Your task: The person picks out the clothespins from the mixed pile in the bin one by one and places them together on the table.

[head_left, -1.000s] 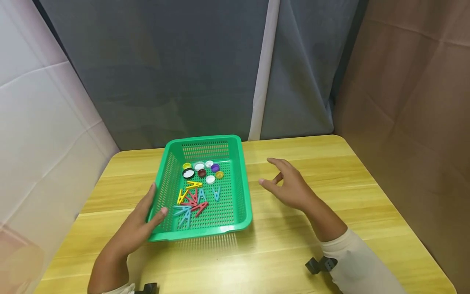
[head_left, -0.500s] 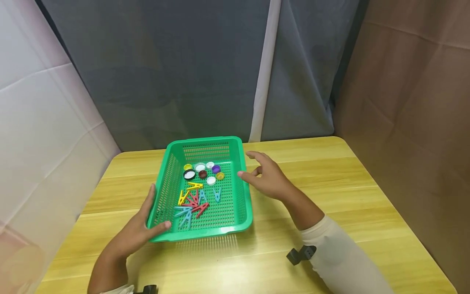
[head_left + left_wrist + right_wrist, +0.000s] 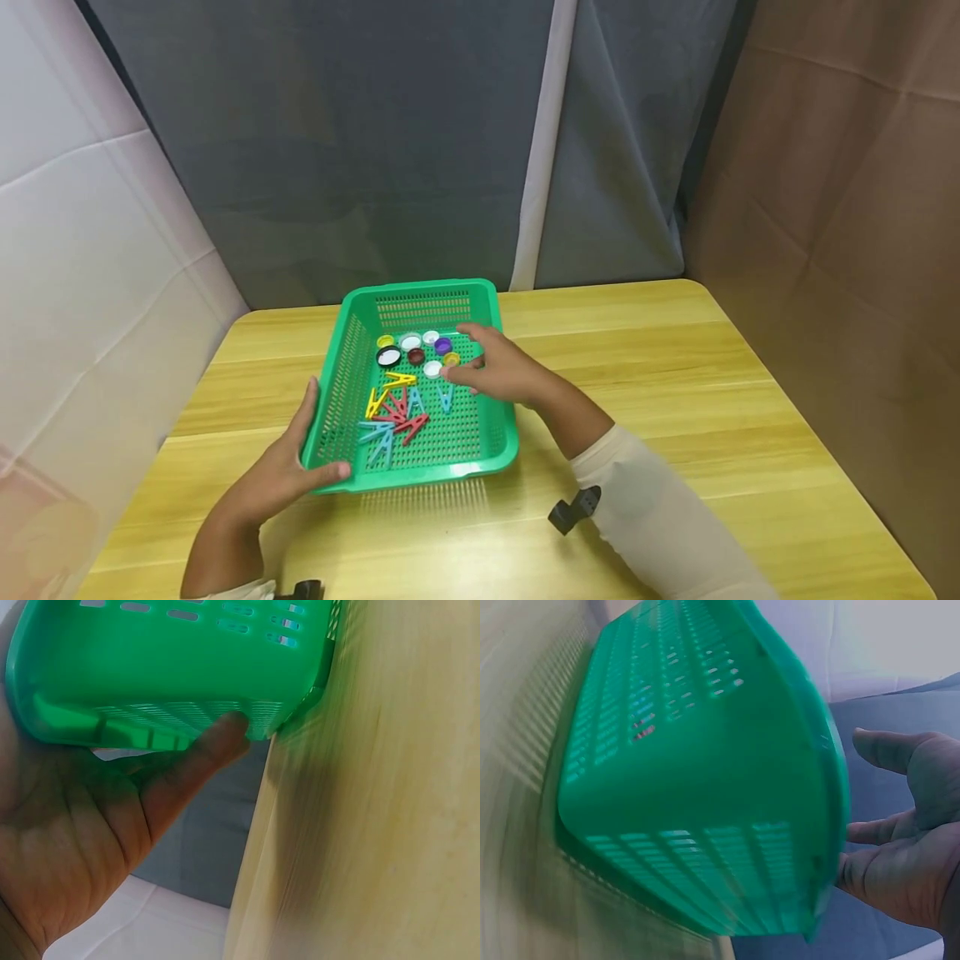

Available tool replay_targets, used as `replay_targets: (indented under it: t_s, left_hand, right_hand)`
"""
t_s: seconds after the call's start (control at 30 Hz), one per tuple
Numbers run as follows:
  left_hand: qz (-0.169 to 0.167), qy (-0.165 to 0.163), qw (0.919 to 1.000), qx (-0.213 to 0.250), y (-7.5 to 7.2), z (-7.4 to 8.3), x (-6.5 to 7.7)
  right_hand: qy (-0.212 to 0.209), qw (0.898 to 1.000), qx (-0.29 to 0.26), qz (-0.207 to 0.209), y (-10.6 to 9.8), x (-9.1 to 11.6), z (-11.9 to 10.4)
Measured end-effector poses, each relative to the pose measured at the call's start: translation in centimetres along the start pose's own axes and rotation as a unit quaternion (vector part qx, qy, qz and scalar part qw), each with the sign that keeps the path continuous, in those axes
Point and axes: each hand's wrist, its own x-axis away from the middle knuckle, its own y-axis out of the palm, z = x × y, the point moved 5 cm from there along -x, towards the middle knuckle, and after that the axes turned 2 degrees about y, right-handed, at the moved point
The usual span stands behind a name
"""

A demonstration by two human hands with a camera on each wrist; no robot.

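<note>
A green plastic basket (image 3: 420,479) stands on the table, with several bottle caps toward its far end: white, purple (image 3: 442,345), dark red (image 3: 416,357), yellow and a black-rimmed one (image 3: 388,357). Clothespins in yellow (image 3: 401,380), red (image 3: 412,427) and blue (image 3: 382,450) lie in its nearer half. My left hand (image 3: 277,475) holds the basket's near left corner, thumb over the rim and fingers along the outer side (image 3: 217,742). Reaching over the right rim, my right hand (image 3: 502,367) hovers above the caps; its thumb tip is by a white cap (image 3: 432,369). Nothing shows in its grasp.
The wooden table (image 3: 675,375) extends right of the basket and in front of it. A grey curtain (image 3: 375,150) hangs behind the far edge. White cloth (image 3: 97,217) bounds the left side, brown cloth (image 3: 840,208) the right.
My right hand has moved left from beside the basket, over its right rim, to above the caps. The left hand keeps its place at the corner, its thumb slightly shifted.
</note>
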Motion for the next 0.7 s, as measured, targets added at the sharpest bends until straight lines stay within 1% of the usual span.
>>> replay_targets:
  t_s: [0.13, 0.3, 0.53, 0.7]
  left_hand:
    - [-0.002, -0.003, 1.0, -0.006, 0.0, -0.1, 0.1]
    - [0.0, -0.005, 0.9999, -0.012, 0.0, -0.2, -0.1]
    - [-0.001, 0.001, 0.9999, -0.013, 0.1, -0.2, -0.3]
    - [-0.005, 0.001, 1.0, -0.004, 0.2, -0.3, -0.3]
  right_hand:
    - [0.014, 1.0, -0.006, -0.016, 1.1, -0.9, 0.0]
    - [0.014, 0.999, -0.015, -0.028, 1.9, -1.8, 0.0]
    - [0.034, 0.999, 0.036, -0.014, 2.3, -2.8, 0.4]
    - [0.048, 0.996, 0.063, -0.038, 2.7, -3.4, 0.4]
